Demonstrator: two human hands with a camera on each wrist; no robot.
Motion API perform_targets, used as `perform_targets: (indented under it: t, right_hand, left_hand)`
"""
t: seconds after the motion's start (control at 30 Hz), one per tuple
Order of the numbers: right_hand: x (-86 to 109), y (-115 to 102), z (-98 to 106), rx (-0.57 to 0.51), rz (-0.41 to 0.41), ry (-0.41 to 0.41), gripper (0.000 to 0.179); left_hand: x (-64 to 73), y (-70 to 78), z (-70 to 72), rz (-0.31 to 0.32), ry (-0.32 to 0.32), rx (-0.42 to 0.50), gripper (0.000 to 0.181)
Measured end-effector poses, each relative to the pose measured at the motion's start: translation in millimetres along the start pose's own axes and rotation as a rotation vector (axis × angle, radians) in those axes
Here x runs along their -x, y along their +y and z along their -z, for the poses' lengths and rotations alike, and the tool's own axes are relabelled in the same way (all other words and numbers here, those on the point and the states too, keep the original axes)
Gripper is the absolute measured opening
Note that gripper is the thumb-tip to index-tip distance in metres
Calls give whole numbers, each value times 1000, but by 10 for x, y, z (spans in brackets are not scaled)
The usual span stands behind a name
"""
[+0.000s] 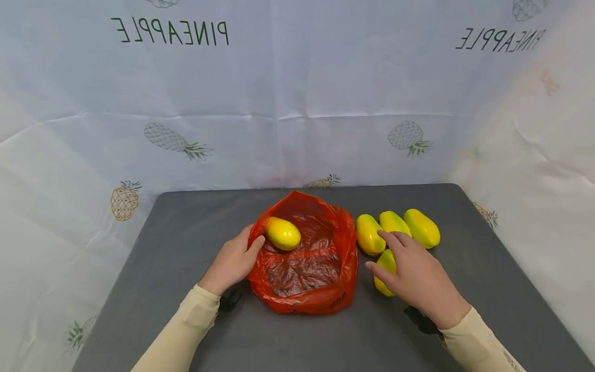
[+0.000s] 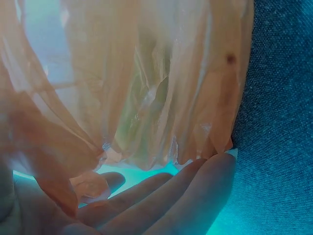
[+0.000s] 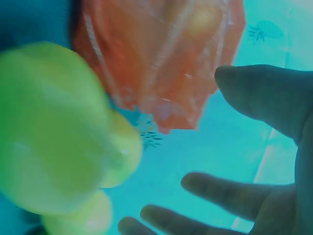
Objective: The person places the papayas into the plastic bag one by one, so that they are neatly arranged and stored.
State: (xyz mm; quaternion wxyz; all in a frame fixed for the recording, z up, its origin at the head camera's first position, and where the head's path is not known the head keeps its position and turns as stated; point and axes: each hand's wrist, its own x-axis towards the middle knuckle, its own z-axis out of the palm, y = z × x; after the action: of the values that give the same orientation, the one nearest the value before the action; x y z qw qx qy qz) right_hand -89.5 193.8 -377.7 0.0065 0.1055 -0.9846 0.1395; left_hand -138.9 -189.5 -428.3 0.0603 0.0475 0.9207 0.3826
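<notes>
A red plastic bag (image 1: 302, 305) stands with its mouth spread wide in the middle of the table. My left hand (image 1: 234, 262) pinches its left rim, thumb on the inside and fingers outside. The left wrist view shows the bag's thin, creased side (image 2: 186, 98) above the fingers. One yellow mango (image 1: 284, 235) lies inside the bag near that hand. To the right of the bag, my right hand (image 1: 420, 274) hovers over the nearest mango (image 1: 385, 284), partly hiding it. In the right wrist view its fingers are spread, apart from the large green-yellow mango (image 3: 54, 127).
Behind the right hand, a few more mangoes (image 1: 370, 235) lie close together, right of the bag. The grey table (image 1: 297, 341) ends at a white curtain (image 1: 279, 150) with printed pineapples, which also hangs along both sides.
</notes>
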Motion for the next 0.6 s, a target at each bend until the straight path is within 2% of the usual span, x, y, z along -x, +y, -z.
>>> perform_targets:
  t: [0.13,0.3,0.6]
  right_hand:
    - [94,59,-124,-1,-78,4,92]
    - [148,100,-258,-15,-141,23,93]
    - [189,137,-380,-34,-242,9,98]
  left_hand:
    - [3,-5,8,5,3,6,61]
    - [2,-8,2,25,-3,16,64]
    - [1,-11,-22,39,-20,11,71]
